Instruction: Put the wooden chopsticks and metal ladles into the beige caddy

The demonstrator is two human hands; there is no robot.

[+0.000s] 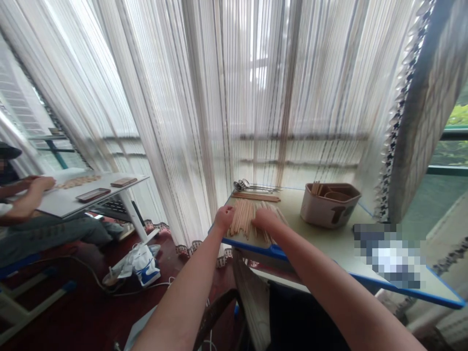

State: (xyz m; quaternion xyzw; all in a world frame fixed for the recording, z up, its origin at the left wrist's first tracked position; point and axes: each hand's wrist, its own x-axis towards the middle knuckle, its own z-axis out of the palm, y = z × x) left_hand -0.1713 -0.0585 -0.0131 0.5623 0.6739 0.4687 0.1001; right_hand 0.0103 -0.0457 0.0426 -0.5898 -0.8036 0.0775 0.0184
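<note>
A wide pile of pale wooden chopsticks (241,218) lies side by side near the table's blue front edge. At the pile's left side is my left hand (224,218), its fingers curled closed; what they hold, if anything, is too small to make out. My right hand (265,219) is closed over chopsticks in the right part of the pile, its fingertips partly hidden. Just behind the pile lies a row of darker chopsticks (256,197), with several metal spoons (252,186) beyond it. To the right stands a pinkish utensil holder (318,212) with a few chopsticks (316,186) upright in its left compartment.
A blurred-out object (389,256) lies on the right of my table (351,253). Sheer curtains (204,122) hang right behind it. At the left, a person's hands (42,185) work at a white table (69,207) with flat trays. A white bag (142,263) and cables are on the floor.
</note>
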